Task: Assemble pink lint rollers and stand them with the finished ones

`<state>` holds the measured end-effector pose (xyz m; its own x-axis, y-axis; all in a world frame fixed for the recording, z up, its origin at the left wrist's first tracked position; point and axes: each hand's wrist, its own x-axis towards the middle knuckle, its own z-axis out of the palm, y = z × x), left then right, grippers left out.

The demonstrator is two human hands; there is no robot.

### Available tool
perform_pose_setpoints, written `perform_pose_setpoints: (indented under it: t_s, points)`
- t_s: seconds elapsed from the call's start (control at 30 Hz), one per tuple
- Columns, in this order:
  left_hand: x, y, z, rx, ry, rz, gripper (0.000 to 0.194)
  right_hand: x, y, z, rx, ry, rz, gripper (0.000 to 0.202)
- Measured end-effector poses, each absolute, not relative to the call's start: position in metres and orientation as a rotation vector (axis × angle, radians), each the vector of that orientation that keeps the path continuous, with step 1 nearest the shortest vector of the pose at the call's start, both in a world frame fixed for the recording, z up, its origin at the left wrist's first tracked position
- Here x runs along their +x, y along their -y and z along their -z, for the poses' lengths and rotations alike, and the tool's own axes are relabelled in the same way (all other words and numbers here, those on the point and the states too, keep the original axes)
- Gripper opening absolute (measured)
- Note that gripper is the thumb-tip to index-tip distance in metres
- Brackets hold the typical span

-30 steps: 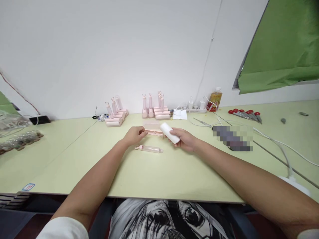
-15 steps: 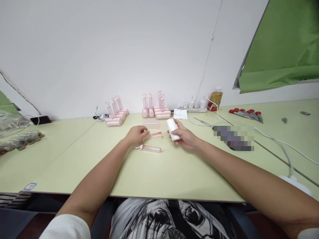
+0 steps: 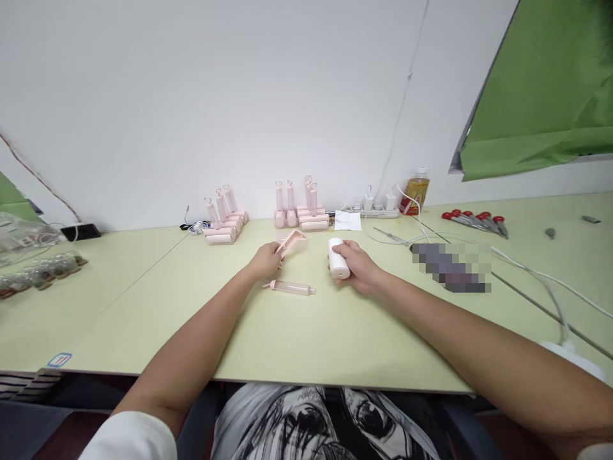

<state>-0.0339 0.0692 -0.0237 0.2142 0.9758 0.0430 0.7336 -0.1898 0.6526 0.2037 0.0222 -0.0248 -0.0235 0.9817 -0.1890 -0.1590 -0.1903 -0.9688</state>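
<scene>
My left hand [image 3: 268, 260] grips a pink frame [image 3: 293, 241] by its near-left end, holding it raised and tilted over the table. Behind the frame, a pale pink cover [image 3: 302, 243] is mostly hidden. In my right hand [image 3: 360, 265] is a white lint roll [image 3: 338, 259], its round end turned toward me. The roll and the frame are apart. Below my left hand a clear tube handle [image 3: 293, 288] with a pink ring end lies on the table, untouched.
Pink lint rollers with clear handles [image 3: 313, 218] stand by the wall, another group [image 3: 220, 235] to their left. A power strip [image 3: 378, 213], a bottle [image 3: 416, 191], red-tipped tools [image 3: 474, 220] and white cables [image 3: 541, 278] lie right. Wrapped items [image 3: 41, 271] lie far left.
My left hand has picked the pink frame up off the table and tilted it. My right hand has turned the white roll so its end faces me, moving slightly right.
</scene>
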Motion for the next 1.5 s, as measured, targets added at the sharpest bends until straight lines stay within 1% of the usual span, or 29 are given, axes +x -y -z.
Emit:
perform_pose_setpoints:
  t_s: [0.1,0.17,0.3,0.43,0.57,0.7,0.9,1.03,1.13,1.2,1.33,1.37,1.43,1.5]
  points:
    - [-0.025,-0.062,0.019,1.898,-1.433,-0.854,0.039,0.200,-0.020,0.023,-1.213,0.878,-1.446,0.033]
    - [-0.016,-0.051,0.017,1.864,-1.305,-0.958,0.045,0.196,-0.016,0.021,-1.177,0.830,-1.469,0.031]
    - [0.007,-0.029,0.017,1.859,-1.139,-1.002,0.040,0.185,-0.005,0.016,-1.070,0.778,-1.463,0.031]
    - [0.023,-0.015,0.019,1.835,-1.143,-0.999,0.037,0.173,0.002,0.016,-0.962,0.764,-1.422,0.031]
    - [0.029,-0.011,0.021,1.865,-1.187,-1.012,0.046,0.163,0.002,0.021,-0.916,0.818,-1.324,0.033]
    - [0.031,-0.009,0.025,1.861,-1.191,-1.049,0.053,0.159,0.004,0.026,-0.908,0.878,-1.235,0.041]
    - [0.033,-0.008,0.028,1.830,-1.186,-1.075,0.055,0.157,0.010,0.026,-0.816,1.084,-1.085,0.054]
    - [0.029,-0.005,0.020,1.958,-1.200,-1.189,0.053,0.159,0.010,0.028,-0.751,1.210,-1.001,0.057]
    - [0.024,-0.002,0.012,2.043,-1.211,-1.276,0.051,0.161,0.012,0.026,-0.758,1.291,-1.072,0.055]
    - [0.021,0.000,0.008,2.061,-1.239,-1.311,0.053,0.162,0.015,0.023,-0.756,1.340,-1.183,0.058]
    - [0.022,0.003,0.006,2.025,-1.261,-1.403,0.053,0.159,0.027,0.017,-0.720,1.396,-1.395,0.084]
    - [0.023,0.004,0.006,2.011,-1.252,-1.414,0.053,0.158,0.028,0.016,-0.724,1.399,-1.422,0.088]
    - [0.023,0.003,0.007,2.011,-1.225,-1.394,0.052,0.157,0.029,0.017,-0.748,1.388,-1.408,0.088]
    - [0.019,0.000,0.007,2.070,-1.192,-1.335,0.052,0.159,0.027,0.019,-0.794,1.379,-1.304,0.088]
